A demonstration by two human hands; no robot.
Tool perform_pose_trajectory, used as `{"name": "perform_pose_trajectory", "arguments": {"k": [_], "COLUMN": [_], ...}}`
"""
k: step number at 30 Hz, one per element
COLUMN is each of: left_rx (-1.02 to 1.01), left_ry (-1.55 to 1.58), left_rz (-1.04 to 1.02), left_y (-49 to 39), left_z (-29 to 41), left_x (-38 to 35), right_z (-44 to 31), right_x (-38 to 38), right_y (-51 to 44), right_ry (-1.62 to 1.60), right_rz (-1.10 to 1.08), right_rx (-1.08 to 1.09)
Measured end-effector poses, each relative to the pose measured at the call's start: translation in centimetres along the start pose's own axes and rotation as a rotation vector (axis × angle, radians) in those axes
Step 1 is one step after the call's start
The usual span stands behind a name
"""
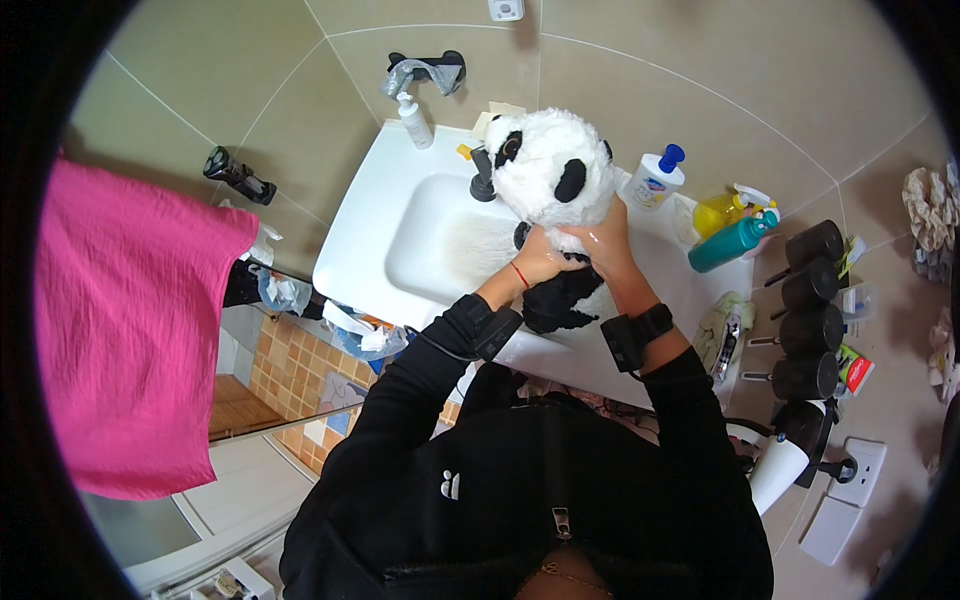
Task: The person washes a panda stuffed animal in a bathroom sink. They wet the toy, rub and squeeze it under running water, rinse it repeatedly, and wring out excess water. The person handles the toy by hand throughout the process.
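Note:
A black-and-white plush panda is held over the right part of a white washbasin, its head toward the wall and its black lower body toward me. My left hand, with a red string at the wrist, grips it just below the head. On the other side my right hand grips the same part, close beside the left. Both hands look wet, with some suds. The dark faucet stands partly behind the panda's head. Whitish suds or residue lie in the bowl.
A white pump bottle stands at the basin's back left. At the right are a blue-capped bottle, a yellow spray bottle, a teal bottle and a green cloth. Black cups and a wall socket are farther right.

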State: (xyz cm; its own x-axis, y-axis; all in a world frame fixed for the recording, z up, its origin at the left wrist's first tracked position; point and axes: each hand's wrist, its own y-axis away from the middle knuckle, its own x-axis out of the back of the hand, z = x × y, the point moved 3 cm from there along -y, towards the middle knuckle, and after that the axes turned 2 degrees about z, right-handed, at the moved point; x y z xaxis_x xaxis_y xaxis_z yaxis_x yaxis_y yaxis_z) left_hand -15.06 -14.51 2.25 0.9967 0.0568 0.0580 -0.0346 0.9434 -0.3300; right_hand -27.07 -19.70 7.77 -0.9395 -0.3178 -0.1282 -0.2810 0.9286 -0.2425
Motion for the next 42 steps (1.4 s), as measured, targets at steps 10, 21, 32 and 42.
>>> {"name": "perform_pose_trajectory", "arguments": {"k": [10, 21, 32, 42], "left_rx": [0.245, 0.425, 0.622, 0.642], "left_ry": [0.228, 0.72, 0.959, 1.042], "left_rz": [0.159, 0.35, 0.288, 0.309], "left_y": [1.1, 2.6, 4.8, 6.4], "left_z": [0.4, 1.4, 0.4, 0.6], "left_x": [-0.4, 0.2, 1.4, 3.6], "right_z": [-3.4, 5.0, 10.3, 9.8], "right_x": [-1.6, 10.2, 6.7, 5.1], "right_y": [-0.3, 7.0, 9.6, 8.4], "right_ry": [0.249, 0.411, -0.92, -0.63], "right_rz": [-0.171, 0.237, 0.207, 0.43], "right_rx": [0.062, -0.373, -0.753, -0.729]}}
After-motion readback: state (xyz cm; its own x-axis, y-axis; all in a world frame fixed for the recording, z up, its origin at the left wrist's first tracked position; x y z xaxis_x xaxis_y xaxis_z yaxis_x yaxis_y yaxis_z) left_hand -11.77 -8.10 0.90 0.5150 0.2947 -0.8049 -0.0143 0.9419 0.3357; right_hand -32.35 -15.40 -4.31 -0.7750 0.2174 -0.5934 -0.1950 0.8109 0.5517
